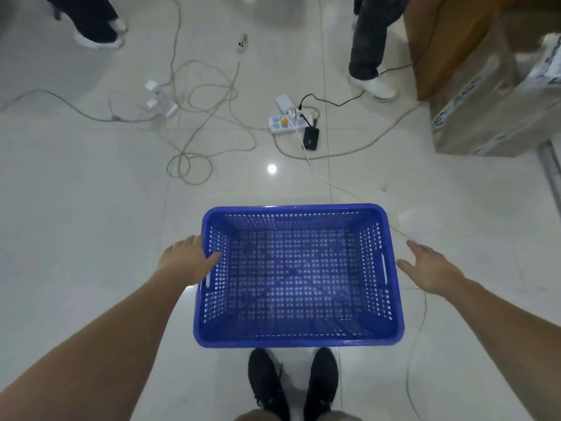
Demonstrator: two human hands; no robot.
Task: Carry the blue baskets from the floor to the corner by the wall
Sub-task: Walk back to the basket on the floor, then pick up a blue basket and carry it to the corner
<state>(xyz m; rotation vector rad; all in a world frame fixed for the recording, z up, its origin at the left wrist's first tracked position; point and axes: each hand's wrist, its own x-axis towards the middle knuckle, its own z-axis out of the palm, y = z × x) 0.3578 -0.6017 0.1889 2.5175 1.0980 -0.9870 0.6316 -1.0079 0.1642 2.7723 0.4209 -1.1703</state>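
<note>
A blue perforated plastic basket (391, 268) sits on the pale tiled floor just in front of my black shoes. It holds nothing. My left hand (185, 259) lies over the basket's left rim, thumb inside against the wall, the other fingers outside. My right hand (431, 268) hovers a little to the right of the basket's right rim, fingers straight and spread, touching nothing.
Tangled cables (206, 117) and power strips (288, 123) lie on the floor beyond the basket. A cable (422, 314) runs along its right side. Cardboard boxes (491, 110) stand at the right. Two people's legs (370, 41) stand at the far edge.
</note>
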